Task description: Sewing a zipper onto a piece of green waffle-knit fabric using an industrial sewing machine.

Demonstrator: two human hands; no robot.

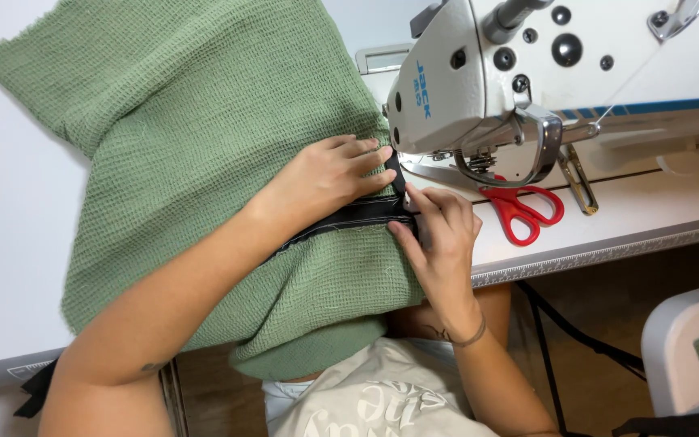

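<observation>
A green waffle-weave fabric (204, 121) lies spread on the white table and hangs over its front edge. A black strip (349, 217) runs across it toward the foot of a white sewing machine (479, 73). My left hand (329, 178) lies flat on the green fabric just above the strip, fingers pointing at the machine's foot. My right hand (438, 235) pinches the black strip's end and the fabric edge right below the foot.
Red-handled scissors (523, 209) lie on the table (10, 243) under the machine's arm, right of my right hand. A white chair or bin edge (677, 348) with green cloth stands at the lower right. Black cables hang under the table.
</observation>
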